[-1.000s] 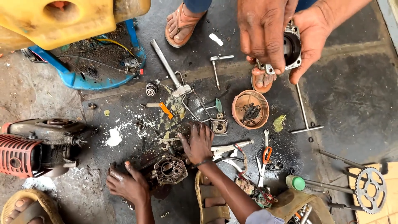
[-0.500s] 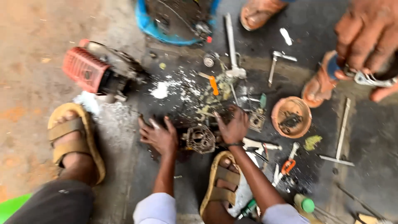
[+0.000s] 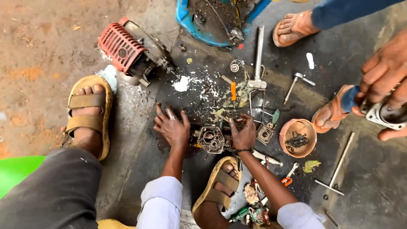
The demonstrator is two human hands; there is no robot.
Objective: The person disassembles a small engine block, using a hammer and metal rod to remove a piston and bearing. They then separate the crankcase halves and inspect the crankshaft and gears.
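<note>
Oil-stained concrete floor [image 3: 373,178] fills the frame, and at its centre lies the small round grey metal engine housing [image 3: 210,139], stripped bare, with loose parts scattered about it and nothing yet joined to it. The left hand [image 3: 171,127] lies spread and released just left of it; the right hand [image 3: 244,135] curls over small bits on its right, grip unclear. The red-shrouded engine block [image 3: 129,53] sits apart at upper left, the round orange bowl of parts [image 3: 298,138] crowds the right, and a co-worker's hands [image 3: 383,85] hold a metal casting [image 3: 388,115] at the right edge.
</note>
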